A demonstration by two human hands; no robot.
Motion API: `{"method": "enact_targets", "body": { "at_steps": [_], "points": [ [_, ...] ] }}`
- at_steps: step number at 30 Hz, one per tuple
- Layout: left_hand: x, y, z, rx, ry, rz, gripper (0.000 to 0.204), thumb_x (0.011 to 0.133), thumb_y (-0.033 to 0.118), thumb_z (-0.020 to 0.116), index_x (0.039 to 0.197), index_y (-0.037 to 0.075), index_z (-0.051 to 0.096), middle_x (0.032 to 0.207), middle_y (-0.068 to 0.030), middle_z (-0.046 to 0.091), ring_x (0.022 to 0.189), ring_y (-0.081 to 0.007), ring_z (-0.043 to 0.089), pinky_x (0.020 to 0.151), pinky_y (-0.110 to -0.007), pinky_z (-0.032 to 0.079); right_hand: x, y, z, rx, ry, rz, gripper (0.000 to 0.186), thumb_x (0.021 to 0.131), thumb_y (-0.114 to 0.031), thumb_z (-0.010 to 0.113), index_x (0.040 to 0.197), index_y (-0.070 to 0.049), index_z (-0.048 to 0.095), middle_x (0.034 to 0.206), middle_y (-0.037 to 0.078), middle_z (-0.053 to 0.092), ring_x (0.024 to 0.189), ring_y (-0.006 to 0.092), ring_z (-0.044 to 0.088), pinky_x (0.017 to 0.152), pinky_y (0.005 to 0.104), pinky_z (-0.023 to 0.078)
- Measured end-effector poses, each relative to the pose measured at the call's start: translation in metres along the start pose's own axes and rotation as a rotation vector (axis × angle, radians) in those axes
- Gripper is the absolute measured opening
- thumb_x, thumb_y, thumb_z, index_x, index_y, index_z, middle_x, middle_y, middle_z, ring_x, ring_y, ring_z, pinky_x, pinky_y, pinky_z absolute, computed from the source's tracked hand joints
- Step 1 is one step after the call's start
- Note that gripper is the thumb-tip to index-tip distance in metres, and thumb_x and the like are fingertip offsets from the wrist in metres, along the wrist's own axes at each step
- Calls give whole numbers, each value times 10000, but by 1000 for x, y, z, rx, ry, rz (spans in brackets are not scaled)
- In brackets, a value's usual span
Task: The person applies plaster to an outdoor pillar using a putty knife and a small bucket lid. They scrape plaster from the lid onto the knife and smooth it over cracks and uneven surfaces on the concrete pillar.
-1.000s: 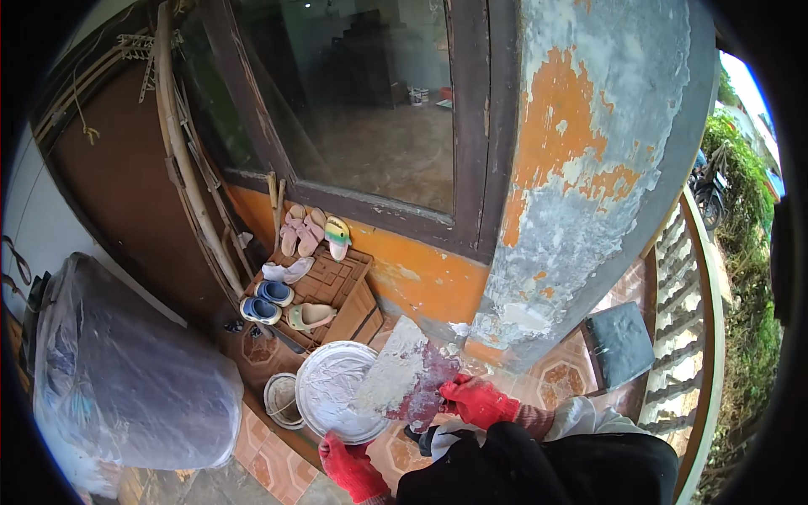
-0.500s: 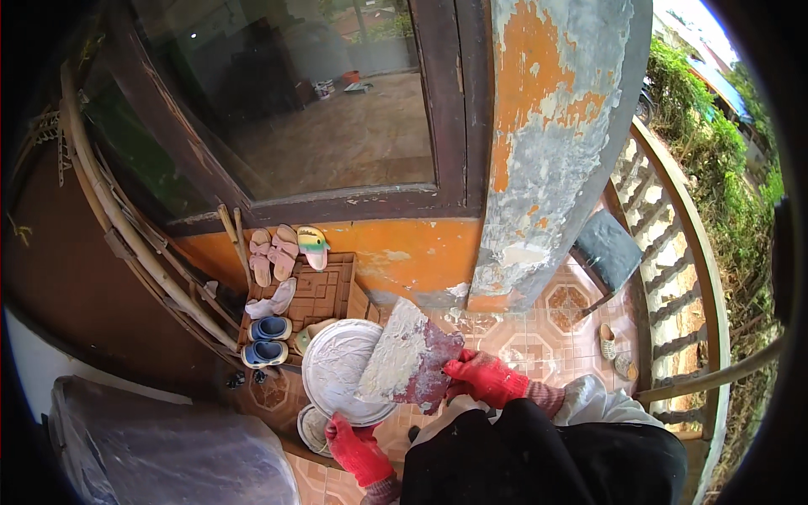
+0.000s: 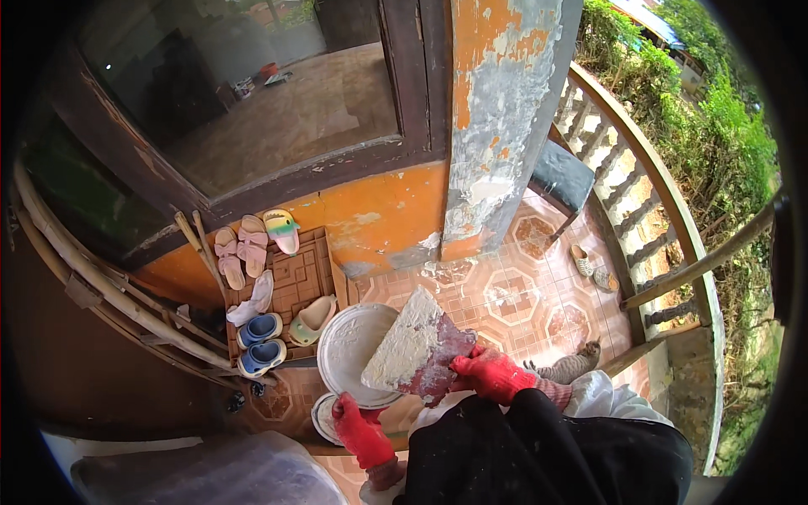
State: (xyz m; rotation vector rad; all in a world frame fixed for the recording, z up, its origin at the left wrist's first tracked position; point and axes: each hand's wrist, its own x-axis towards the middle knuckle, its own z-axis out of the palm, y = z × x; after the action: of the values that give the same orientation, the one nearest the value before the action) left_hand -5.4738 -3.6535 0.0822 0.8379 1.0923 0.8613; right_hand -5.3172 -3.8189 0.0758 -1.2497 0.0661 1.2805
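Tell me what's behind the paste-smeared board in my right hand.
Part of the round white tub shows, whitish inside, with tiled floor beyond. The paste-smeared board covers the tub's right portion, so whatever is there can't be seen.

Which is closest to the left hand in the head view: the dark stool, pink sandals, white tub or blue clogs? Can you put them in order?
1. White tub: its rim is right at the left hand.
2. Blue clogs: off to the left.
3. Pink sandals: left, beyond the clogs.
4. Dark stool: far off, to the right.
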Motion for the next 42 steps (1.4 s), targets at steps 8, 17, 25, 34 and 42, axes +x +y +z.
{"method": "enact_targets", "body": {
  "at_steps": [8,17,25,34,42],
  "points": [
    [44,-6,-16,-46,-79,-37,248,892,240,517,961,2,513,875,-84,546,746,-185,583,664,-319,520,11,2,31,180,30,14,307,874,-184,560,1150,-55,519,1036,57,604,883,167,594,772,299,498],
    [92,-46,32,85,-146,-103,263,883,259,534,957,6,536,841,-64,562,718,-154,582,632,-266,505,38,-25,-5,260,274,24,238,838,-164,597,1022,-29,527,925,56,592,815,172,592,701,296,512],
    [116,-109,145,45,-95,-179,264,882,267,525,949,13,547,835,-52,573,660,-115,551,517,-232,446,89,-51,-145,-292,245,-370,278,838,-147,599,1053,2,502,960,94,578,864,234,589,747,357,511],
    [227,-265,299,214,-4,-282,289,882,254,521,1022,2,503,933,-109,571,790,-208,618,694,-336,551,269,-142,-328,410,285,-91,311,831,-100,579,1116,11,521,1037,108,594,922,234,587,821,355,482],
    [404,-569,416,249,-107,-422,318,889,242,523,1088,0,465,1011,-150,568,876,-268,612,709,-379,549,555,-89,-561,501,222,-64,393,847,-109,563,1213,-57,432,1094,68,554,947,188,572,803,323,488]
  ]
}}
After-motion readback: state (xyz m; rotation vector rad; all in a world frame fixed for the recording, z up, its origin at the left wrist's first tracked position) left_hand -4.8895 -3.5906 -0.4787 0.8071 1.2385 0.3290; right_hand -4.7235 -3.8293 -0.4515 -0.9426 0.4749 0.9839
